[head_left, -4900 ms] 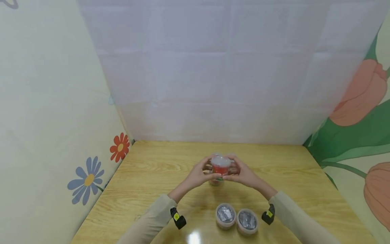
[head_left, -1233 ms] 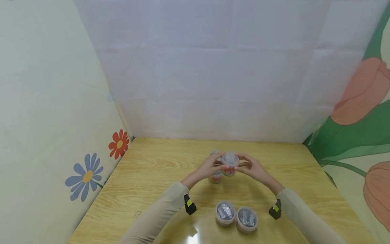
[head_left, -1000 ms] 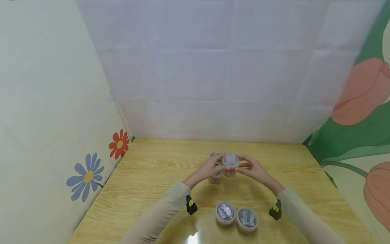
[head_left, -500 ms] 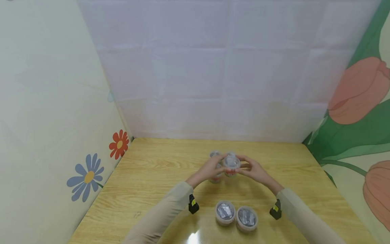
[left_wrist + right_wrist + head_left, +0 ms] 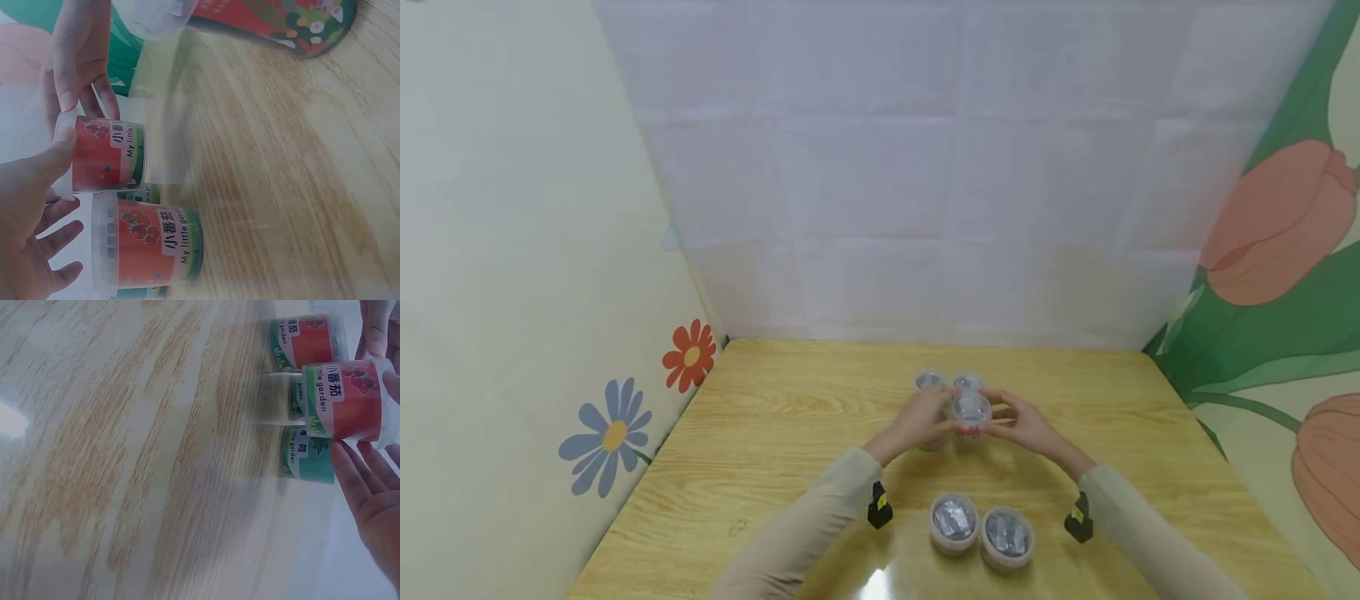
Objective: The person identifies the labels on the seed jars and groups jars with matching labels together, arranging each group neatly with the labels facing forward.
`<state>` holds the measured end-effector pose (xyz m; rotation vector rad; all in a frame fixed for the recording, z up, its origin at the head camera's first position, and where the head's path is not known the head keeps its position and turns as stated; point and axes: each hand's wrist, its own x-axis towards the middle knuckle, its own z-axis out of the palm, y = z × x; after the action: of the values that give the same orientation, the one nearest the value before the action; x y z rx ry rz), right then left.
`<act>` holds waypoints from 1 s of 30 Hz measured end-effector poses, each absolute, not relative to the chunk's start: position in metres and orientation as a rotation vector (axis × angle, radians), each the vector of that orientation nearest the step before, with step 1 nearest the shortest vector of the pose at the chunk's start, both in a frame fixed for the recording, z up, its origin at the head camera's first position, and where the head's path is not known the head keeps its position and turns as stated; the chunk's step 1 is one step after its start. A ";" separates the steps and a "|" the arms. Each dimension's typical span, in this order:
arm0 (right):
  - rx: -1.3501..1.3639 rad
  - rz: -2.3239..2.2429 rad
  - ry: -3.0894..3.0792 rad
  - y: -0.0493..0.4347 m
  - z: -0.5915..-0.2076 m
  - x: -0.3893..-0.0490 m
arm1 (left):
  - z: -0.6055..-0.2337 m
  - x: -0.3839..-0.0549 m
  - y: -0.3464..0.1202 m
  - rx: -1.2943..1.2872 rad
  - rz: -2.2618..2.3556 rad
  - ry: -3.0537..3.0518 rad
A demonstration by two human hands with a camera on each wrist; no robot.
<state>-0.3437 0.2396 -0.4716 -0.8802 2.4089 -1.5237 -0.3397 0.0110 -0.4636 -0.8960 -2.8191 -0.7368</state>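
Between both hands is a lidded plastic cup (image 5: 972, 411) with a red tomato label (image 5: 350, 400), upright and just over the table. My left hand (image 5: 917, 419) pinches its left side, thumb near the lid rim, several fingers spread behind it in the left wrist view. My right hand (image 5: 1024, 427) holds the opposite side with thumb and fingers. A matching red cup (image 5: 150, 250) stands beside it, mostly covered by my left hand in the head view. Two cups stand behind, the left one (image 5: 930, 379) and the right one (image 5: 967, 382); a green-labelled cup (image 5: 312, 456) shows in the right wrist view.
Two more lidded cups, a left one (image 5: 954, 523) and a right one (image 5: 1008, 538), stand side by side nearer the front, between the forearms. The wood-grain table (image 5: 790, 392) ends at a white sheet (image 5: 865, 250) at the back. Flower-printed walls flank it.
Over several seconds the held cup has moved right, from in front of the left cup to beside it. In the last second both hands have lowered it slightly, uncovering the rear cups' lids.
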 end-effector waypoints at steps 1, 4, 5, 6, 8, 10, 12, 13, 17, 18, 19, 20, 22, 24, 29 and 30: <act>-0.882 -1.515 2.413 0.239 -0.472 -0.344 | -0.465 -0.340 0.011 -0.900 -0.722 -2.815; -0.873 -1.499 2.431 0.239 -0.474 -0.344 | -0.468 -0.341 0.012 -0.907 -0.687 -2.813; -0.872 -1.490 2.444 0.239 -0.475 -0.344 | -0.469 -0.342 0.013 -0.909 -0.679 -2.814; -0.874 -1.482 2.456 0.240 -0.476 -0.344 | -0.471 -0.343 0.013 -0.910 -0.659 -2.815; -0.870 -1.457 2.489 0.240 -0.477 -0.344 | -0.475 -0.344 0.014 -0.914 -0.620 -2.821; -0.881 -1.420 2.517 0.240 -0.479 -0.343 | -0.479 -0.346 0.015 -0.917 -0.586 -2.825; -0.890 -1.406 2.519 0.241 -0.481 -0.343 | -0.482 -0.348 0.017 -0.918 -0.550 -2.834; -0.891 -1.401 2.518 0.241 -0.482 -0.343 | -0.483 -0.348 0.018 -0.919 -0.541 -2.837; -0.908 -1.405 2.491 0.241 -0.481 -0.341 | -0.483 -0.347 0.020 -0.913 -0.489 -2.851; -0.915 -1.402 2.491 0.241 -0.481 -0.341 | -0.483 -0.347 0.021 -0.912 -0.476 -2.851; -0.919 -1.400 2.491 0.241 -0.480 -0.341 | -0.482 -0.346 0.021 -0.912 -0.466 -2.853; -0.927 -1.402 2.491 0.241 -0.481 -0.341 | -0.482 -0.346 0.022 -0.910 -0.452 -2.856; -0.963 -1.404 2.495 0.243 -0.486 -0.344 | -0.481 -0.345 0.022 -0.906 -0.432 -2.858; -1.016 -1.406 2.504 0.243 -0.488 -0.345 | -0.481 -0.345 0.023 -0.897 -0.405 -2.869; -1.017 -1.390 2.523 0.245 -0.490 -0.346 | -0.481 -0.344 0.025 -0.879 -0.344 -2.888; -0.998 -1.383 2.524 0.245 -0.490 -0.345 | -0.481 -0.344 0.025 -0.875 -0.335 -2.888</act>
<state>-0.3452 0.2448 -0.4896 -0.9978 2.5239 -1.3830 -0.3439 0.0253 -0.4812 -0.8751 -2.8882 -0.3351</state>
